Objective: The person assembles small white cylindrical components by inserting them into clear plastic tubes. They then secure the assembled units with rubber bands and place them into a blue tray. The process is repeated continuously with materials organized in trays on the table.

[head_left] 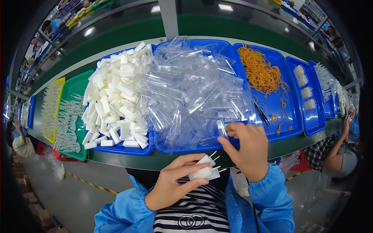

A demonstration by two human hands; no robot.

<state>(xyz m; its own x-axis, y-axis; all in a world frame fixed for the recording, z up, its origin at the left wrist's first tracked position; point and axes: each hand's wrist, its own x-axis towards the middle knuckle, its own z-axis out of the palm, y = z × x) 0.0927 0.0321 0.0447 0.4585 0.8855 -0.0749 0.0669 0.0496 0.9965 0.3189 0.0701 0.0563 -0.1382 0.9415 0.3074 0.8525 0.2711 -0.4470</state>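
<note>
My left hand is closed around small white plugs that look like foam or plastic pieces. Thin white prongs stick out of them toward the right. At the front edge of the wide blue tray, my right hand pinches a clear plastic sleeve between thumb and forefinger. Many more clear sleeves lie heaped in that tray. To their left, a pile of white blocks fills another blue tray.
Brown rubber bands and black tweezers lie in a blue tray on the right. Beyond it, a smaller blue tray holds white bundles. A green tray and a yellow tray hold pronged white parts. Other people sit at both sides.
</note>
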